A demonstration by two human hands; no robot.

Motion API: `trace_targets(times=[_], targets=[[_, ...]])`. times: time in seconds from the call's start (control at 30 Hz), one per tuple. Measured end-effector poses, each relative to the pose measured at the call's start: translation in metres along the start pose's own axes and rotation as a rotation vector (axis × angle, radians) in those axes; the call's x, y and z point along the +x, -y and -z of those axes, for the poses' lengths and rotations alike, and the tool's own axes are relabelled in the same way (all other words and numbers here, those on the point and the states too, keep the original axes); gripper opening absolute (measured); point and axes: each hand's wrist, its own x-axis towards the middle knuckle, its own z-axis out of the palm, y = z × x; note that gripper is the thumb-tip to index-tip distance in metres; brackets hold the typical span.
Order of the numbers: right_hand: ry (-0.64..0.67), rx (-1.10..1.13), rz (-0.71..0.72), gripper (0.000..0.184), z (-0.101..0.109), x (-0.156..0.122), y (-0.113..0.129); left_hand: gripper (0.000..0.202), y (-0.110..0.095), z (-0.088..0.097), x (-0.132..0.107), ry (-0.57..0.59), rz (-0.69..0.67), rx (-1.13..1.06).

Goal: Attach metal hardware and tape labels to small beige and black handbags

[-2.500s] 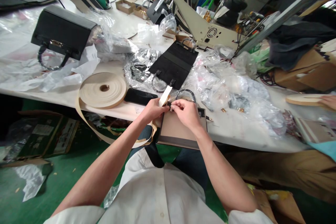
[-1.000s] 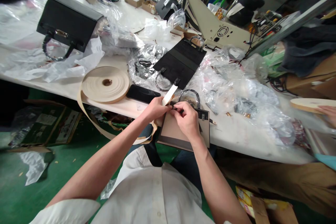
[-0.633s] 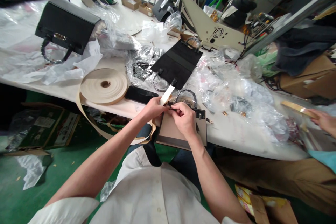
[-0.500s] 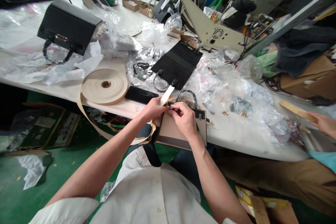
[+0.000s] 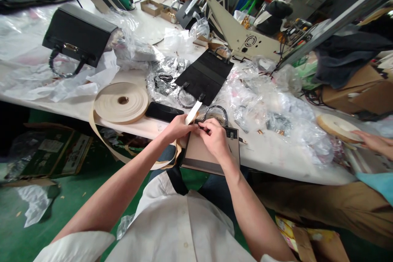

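My left hand (image 5: 178, 127) is closed on the end of a pale tape strip (image 5: 194, 112), which sticks up past the fingers. Fingertips of my right hand (image 5: 214, 138) are pinched together right beside the left ones, at the top edge of a brown-lined bag panel (image 5: 196, 153). What they pinch is too small and covered to make out. The panel rests at the table's front edge, above my lap, with a dark curved handle (image 5: 226, 115) beyond its top. From a large beige tape roll (image 5: 136, 104) on the left, a loose length loops down below the table edge and back up near my left hand.
A black phone (image 5: 164, 111) lies by the roll. Beyond my hands is a flat black bag piece (image 5: 205, 74); a finished black handbag (image 5: 78, 35) sits at left. Crumpled clear plastic (image 5: 260, 102) covers the right. A co-worker's hand (image 5: 373, 141) holds another roll (image 5: 337, 127).
My two hands stay together at the panel with hardly any movement. At right, the co-worker's hand and roll have shifted left, and the roll's flat face now shows. The whole view has shifted slightly.
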Motion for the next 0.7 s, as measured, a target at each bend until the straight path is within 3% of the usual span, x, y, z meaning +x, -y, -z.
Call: trace_targets(times=[0.17, 0.23, 0.33, 0.37, 0.5, 0.57, 0.63, 0.7], targets=[[0.062, 0.04, -0.029, 0.035, 0.013, 0.001, 0.003, 0.025, 0.0, 0.0, 0.005, -0.001, 0.044, -0.003], [0.003, 0.004, -0.049, 0.041, 0.029, 0.004, 0.004, 0.027, 0.0, -0.001, 0.008, -0.017, 0.06, 0.039], [-0.183, -0.304, -0.118, 0.036, 0.052, 0.011, 0.003, 0.026, 0.0, -0.004, 0.01, -0.052, 0.031, 0.127], [-0.182, -0.427, -0.153, 0.034, 0.057, 0.015, 0.002, 0.025, 0.0, -0.005, 0.01, -0.061, 0.012, 0.146], [0.07, -0.635, -0.215, 0.03, 0.06, 0.028, -0.003, 0.025, -0.002, -0.004, 0.011, -0.038, 0.007, 0.137], [0.085, -0.603, -0.194, 0.027, 0.058, 0.03, -0.004, 0.026, -0.004, -0.002, 0.011, -0.012, 0.034, 0.109], [-0.019, -0.471, -0.173, 0.025, 0.06, 0.027, -0.002, 0.027, -0.005, -0.001, 0.011, 0.001, 0.055, 0.082], [-0.156, -0.172, -0.179, 0.028, 0.066, 0.02, 0.004, 0.027, -0.004, -0.001, 0.012, 0.002, 0.068, 0.072]])
